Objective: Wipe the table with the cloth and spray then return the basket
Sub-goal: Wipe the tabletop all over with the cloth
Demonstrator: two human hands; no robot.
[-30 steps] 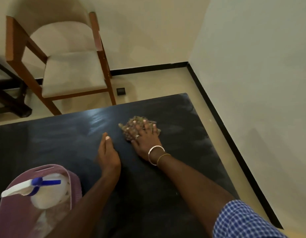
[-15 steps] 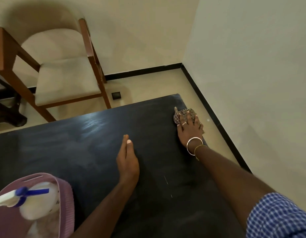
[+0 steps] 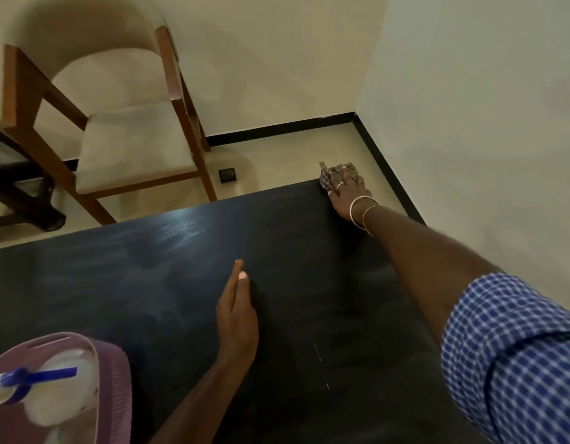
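My right hand (image 3: 346, 193) presses a crumpled checked cloth (image 3: 325, 178) onto the far right corner of the dark table (image 3: 149, 283); part of the cloth sticks out past the far edge. My left hand (image 3: 237, 315) lies flat on the middle of the table, fingers together, holding nothing. At the near left stands a pink basket (image 3: 115, 373) with a white spray bottle (image 3: 53, 386) inside it; the bottle has a blue trigger nozzle.
A wooden chair (image 3: 130, 136) with a cream seat stands on the floor beyond the table's far edge. Walls close in at the back and right, with a narrow strip of floor beside the table. A dark furniture base (image 3: 18, 193) sits far left.
My right hand slid the cloth from the table's middle out to the far right corner. My left hand stayed flat on the table.
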